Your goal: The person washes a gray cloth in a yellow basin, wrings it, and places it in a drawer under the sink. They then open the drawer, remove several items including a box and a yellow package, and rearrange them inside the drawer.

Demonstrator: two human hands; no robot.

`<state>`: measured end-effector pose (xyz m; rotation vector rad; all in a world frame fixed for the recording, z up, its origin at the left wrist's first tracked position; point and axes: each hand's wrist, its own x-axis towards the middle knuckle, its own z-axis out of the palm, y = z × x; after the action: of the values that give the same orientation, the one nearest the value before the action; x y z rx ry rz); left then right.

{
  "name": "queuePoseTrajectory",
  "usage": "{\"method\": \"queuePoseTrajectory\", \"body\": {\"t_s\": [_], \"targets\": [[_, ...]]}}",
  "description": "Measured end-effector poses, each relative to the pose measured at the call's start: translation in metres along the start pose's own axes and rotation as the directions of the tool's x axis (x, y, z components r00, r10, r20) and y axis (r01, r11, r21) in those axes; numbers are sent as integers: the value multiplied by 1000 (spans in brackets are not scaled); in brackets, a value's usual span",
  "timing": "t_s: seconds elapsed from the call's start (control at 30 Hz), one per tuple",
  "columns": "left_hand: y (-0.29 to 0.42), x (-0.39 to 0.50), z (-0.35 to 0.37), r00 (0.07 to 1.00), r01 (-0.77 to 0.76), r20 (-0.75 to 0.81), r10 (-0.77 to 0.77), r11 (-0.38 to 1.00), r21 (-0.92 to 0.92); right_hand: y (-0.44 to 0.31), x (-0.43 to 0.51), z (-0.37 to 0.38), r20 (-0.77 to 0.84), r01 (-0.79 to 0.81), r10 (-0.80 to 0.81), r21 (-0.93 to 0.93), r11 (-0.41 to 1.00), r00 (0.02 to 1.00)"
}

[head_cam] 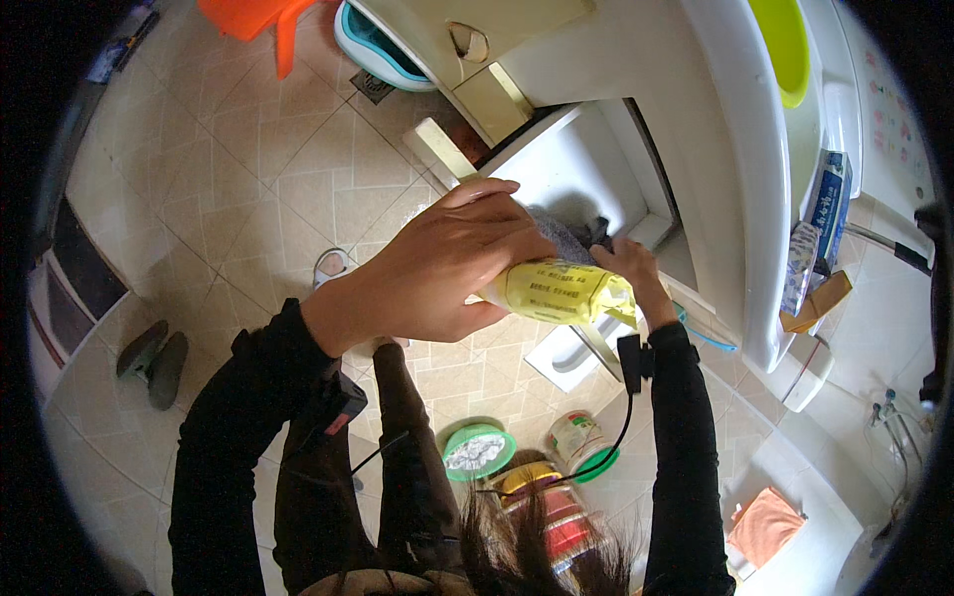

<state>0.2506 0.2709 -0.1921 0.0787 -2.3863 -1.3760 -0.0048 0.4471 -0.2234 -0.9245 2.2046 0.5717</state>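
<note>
My left hand (pixel 440 261) is closed around a yellow plastic packet (pixel 563 290) that bears printed writing. The packet's crinkled end points right, towards my right wrist. Below it, a pulled-out drawer (pixel 570 153) with a white interior extends from a cabinet. A dark grey fabric item (pixel 559 235) lies inside, partly covered by my left hand and the packet. My right hand (pixel 633 272) reaches into the drawer, its fingers pinching the dark edge of that item. The packet and wrist hide part of the grip.
The drawer's cream front (pixel 440 149) juts over the tiled floor. At right is a white washbasin (pixel 760 223) with a blue box (pixel 829 208). A green basin (pixel 479 452) and a bucket (pixel 581 443) stand on the floor, near slippers (pixel 153 365) and an orange plastic stool (pixel 250 18).
</note>
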Motion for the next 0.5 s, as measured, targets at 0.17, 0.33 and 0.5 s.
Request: {"method": "queuePoseTrajectory", "body": {"t_s": [0.17, 0.33, 0.5], "targets": [[0, 3, -1, 998, 38, 56, -36, 999, -24, 10, -2, -23, -542, 264, -145, 149, 953, 828], [1, 3, -3, 994, 63, 89, -63, 998, 0, 8, 35, -21, -539, 459, -487, -199, 866, 687], [1, 3, -1, 987, 109, 115, -112, 993, 38, -2, 74, -16, -476, 552, -569, -192, 811, 671]]}}
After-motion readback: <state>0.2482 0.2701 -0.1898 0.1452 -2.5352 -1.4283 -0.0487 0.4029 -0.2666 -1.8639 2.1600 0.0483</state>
